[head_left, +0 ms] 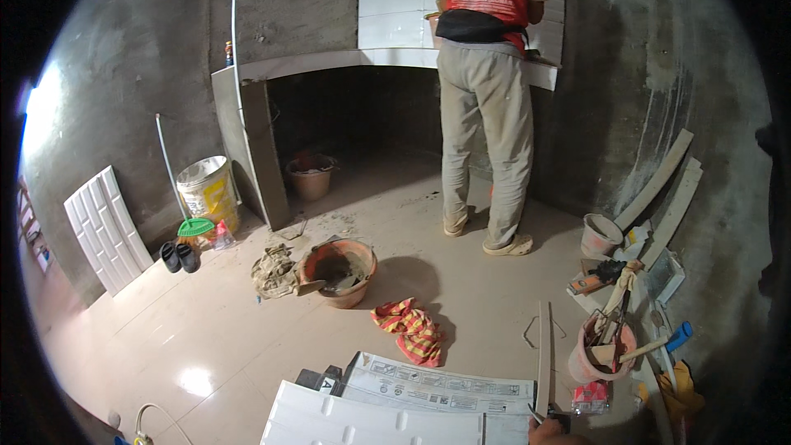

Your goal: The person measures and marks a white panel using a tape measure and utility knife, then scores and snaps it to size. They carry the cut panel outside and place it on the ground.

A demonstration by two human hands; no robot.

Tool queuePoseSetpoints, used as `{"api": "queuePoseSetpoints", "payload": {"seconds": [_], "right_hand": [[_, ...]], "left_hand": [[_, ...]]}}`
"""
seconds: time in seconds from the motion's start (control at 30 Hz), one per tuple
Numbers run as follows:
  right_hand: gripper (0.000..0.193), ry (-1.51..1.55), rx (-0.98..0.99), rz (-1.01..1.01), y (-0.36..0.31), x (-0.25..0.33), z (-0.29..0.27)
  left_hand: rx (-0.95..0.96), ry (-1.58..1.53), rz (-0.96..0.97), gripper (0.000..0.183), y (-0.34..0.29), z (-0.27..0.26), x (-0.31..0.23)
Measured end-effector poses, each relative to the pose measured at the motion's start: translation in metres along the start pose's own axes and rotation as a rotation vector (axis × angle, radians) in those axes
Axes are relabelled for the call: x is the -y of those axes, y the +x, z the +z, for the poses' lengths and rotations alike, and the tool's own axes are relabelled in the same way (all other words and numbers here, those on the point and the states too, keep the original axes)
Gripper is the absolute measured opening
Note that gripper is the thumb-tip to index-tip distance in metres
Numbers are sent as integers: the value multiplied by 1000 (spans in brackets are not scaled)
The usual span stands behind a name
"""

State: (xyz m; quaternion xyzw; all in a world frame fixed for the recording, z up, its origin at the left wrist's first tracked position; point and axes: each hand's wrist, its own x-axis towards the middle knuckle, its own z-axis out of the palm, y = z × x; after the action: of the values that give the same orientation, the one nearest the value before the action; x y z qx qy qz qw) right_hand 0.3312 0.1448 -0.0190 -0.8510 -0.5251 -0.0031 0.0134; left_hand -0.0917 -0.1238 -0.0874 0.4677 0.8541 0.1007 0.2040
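At the lower edge, right of the middle, part of my right hand (554,432) shows. Its fingers look closed on a thin pointed thing (535,414), too small to name. A dark object, which I cannot make out, sits beside the fingers. Just left of this hand lie white tile panels (371,422) with a brick-like relief, over a printed cardboard sheet (445,386). A long narrow strip (544,358) runs away from the hand across the floor. My left hand is out of view.
A person in a red shirt (490,0) stands at the tiled counter (395,57). On the floor are a mortar bucket (362,291), a checked cloth (409,330), a tool bucket (582,363), a white bucket (206,185), black shoes (180,257) and a leaning panel (107,231).
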Motion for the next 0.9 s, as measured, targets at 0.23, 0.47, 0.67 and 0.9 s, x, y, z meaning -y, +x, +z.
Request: {"api": "queuePoseSetpoints", "payload": {"seconds": [0.23,0.47,0.67,0.9], "right_hand": [[52,41,-30,-26,-2,0,-12],[56,106,-274,-285,13,-8,22],[37,258,-98,-373,16,-2,103],[38,174,262,-263,23,6,124]], "left_hand": [[-49,30,18,113,0,9,0],[-27,13,-4,114,-1,3,-2],[-23,43,-43,115,-2,6,-6],[-26,82,-59,119,3,22,5]]}}
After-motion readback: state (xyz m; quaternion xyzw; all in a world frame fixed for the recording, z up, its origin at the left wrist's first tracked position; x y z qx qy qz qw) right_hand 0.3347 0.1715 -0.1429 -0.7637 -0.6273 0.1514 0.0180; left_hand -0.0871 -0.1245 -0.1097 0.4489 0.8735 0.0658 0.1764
